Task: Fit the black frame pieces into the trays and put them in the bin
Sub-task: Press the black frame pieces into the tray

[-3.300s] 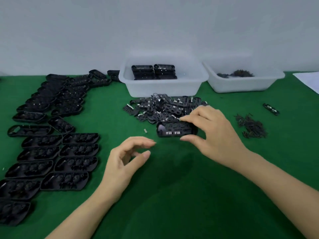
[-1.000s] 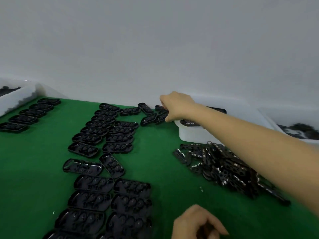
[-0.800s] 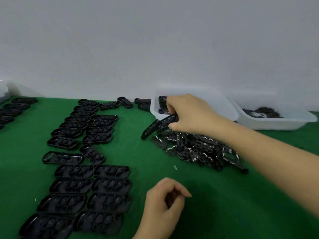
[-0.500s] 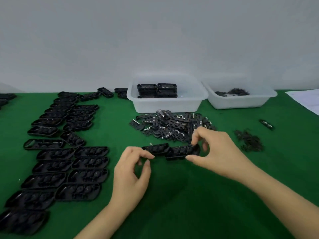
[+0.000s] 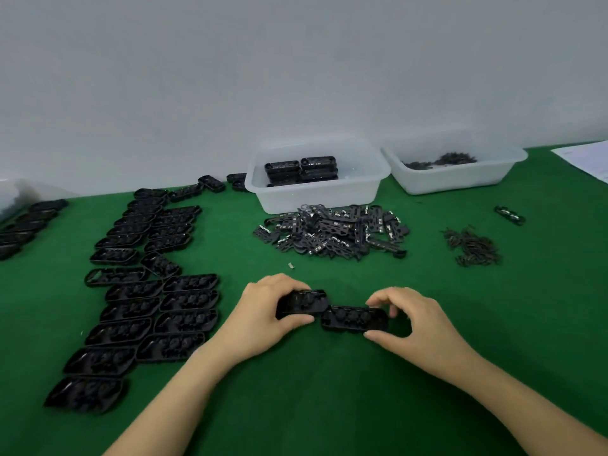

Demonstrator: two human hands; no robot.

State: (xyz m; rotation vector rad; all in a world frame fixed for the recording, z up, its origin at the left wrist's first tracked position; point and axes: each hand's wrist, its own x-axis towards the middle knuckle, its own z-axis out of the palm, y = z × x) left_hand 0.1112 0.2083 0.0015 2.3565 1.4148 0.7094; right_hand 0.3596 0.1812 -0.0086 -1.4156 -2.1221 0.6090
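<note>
Two black oblong trays lie side by side on the green mat in front of me. My left hand (image 5: 263, 314) grips the left tray (image 5: 302, 302) between thumb and fingers. My right hand (image 5: 414, 320) holds the right tray (image 5: 353, 319) by its right end, thumb in front and fingers behind. A heap of flat black frame pieces (image 5: 332, 233) lies beyond the hands. Behind the heap stands a white bin (image 5: 316, 192) with stacked finished trays inside.
Rows of empty black trays (image 5: 154, 291) cover the mat at the left. A second white bin (image 5: 454, 172) with small dark parts stands at the back right. A small pile of dark clips (image 5: 472, 246) and one loose piece (image 5: 509, 214) lie at the right. Paper (image 5: 589, 159) sits far right.
My right hand reached to the far trays, brought two back to the mat in front of me, and my left hand has taken hold of one of them.
</note>
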